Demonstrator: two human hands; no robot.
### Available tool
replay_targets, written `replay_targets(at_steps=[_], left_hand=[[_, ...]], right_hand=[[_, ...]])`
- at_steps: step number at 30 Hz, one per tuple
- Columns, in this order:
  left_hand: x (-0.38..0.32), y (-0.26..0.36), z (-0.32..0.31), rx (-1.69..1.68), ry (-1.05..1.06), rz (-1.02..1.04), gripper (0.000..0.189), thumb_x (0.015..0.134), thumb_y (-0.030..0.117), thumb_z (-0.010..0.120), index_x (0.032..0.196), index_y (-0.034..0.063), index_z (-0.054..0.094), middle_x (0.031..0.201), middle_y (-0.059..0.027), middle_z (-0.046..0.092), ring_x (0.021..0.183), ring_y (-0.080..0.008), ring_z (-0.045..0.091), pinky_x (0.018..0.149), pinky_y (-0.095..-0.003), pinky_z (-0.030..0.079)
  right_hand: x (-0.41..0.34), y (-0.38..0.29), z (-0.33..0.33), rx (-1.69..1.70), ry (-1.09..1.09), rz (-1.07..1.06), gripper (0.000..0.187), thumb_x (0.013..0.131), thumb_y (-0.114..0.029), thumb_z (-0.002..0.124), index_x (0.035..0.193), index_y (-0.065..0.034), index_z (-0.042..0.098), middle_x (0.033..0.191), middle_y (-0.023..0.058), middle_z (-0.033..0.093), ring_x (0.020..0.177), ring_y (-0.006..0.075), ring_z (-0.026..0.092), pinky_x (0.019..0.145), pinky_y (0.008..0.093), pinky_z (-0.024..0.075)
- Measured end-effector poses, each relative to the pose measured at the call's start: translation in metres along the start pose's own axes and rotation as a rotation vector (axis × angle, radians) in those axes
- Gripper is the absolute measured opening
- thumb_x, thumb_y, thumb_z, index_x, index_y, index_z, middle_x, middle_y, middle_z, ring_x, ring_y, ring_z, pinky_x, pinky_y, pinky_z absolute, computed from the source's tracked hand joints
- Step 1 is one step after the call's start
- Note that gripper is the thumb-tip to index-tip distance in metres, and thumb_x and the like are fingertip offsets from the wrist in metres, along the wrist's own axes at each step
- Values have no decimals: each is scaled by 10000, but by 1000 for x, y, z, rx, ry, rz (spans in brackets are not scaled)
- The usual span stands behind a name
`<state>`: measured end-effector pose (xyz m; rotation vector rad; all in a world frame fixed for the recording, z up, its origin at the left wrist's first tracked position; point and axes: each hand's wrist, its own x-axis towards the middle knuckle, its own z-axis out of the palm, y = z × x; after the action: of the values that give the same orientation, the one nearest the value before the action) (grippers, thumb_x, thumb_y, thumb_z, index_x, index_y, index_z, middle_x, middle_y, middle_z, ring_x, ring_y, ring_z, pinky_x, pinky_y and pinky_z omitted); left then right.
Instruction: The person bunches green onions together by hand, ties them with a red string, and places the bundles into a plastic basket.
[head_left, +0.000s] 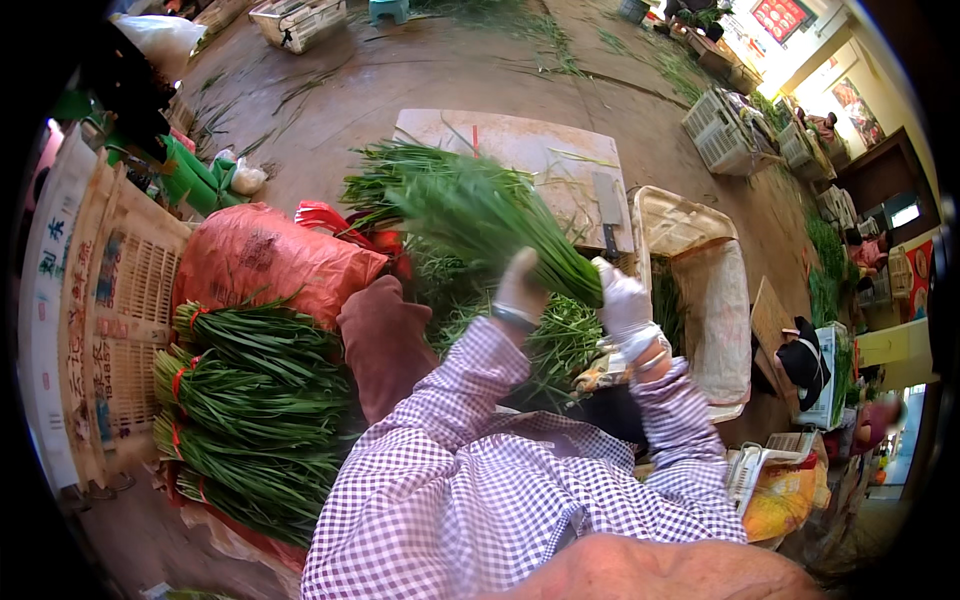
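Observation:
A loose bunch of garlic chives (517, 225) slants across in front of me, its leafy end blurred. My white-gloved right hand (626, 300) is closed around the stem end. My left hand (521, 281), also gloved, is against the near side of the bunch; blur hides its fingers. More chives (375, 169) lie beyond the bunch, partly over a white board (562, 135). A cleaver (608, 210) with a black handle rests at the board's right edge. Green leaf trimmings (566, 337) are heaped beneath my hands.
Several chive bundles (255, 397) with red ties lie at my left beside a red plastic sack (262, 259). A dirty white plastic basket (686, 217) stands close at right. Stacked crates (131, 300) line the far left. People and more crates (724, 135) are farther right.

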<state>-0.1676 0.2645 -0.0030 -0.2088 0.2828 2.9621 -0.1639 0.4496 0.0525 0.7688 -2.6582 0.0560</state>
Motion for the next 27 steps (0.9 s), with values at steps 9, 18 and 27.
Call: replay_targets(at_steps=[9, 18, 27], left_hand=[[-8, 93, -66, 500, 483, 207, 660, 792, 103, 748, 1365, 160, 425, 1267, -89, 574, 1166, -197, 544, 1016, -405, 392], [-50, 10, 80, 1786, -33, 1023, 803, 619, 146, 801, 1347, 76, 471, 1409, -208, 387, 1334, -357, 350, 1115, -480, 262], [26, 70, 169, 2481, 116, 1053, 1211, 581, 449, 839, 1506, 66, 158, 1574, -181, 141, 1465, -325, 102, 1127, -639, 87]], right_hand=[[57, 110, -134, -676, -122, -326, 86, 820, -106, 551, 888, -120, 500, 716, 45, 539, 622, 205, 588, 564, 328, 486], [104, 96, -175, -804, -174, -193, 81, 835, -96, 561, 902, -114, 520, 709, 56, 592, 629, 235, 649, 537, 324, 525], [189, -5, -122, -400, 142, -363, 137, 774, -103, 635, 895, -83, 576, 708, 57, 624, 634, 202, 663, 574, 303, 525]])
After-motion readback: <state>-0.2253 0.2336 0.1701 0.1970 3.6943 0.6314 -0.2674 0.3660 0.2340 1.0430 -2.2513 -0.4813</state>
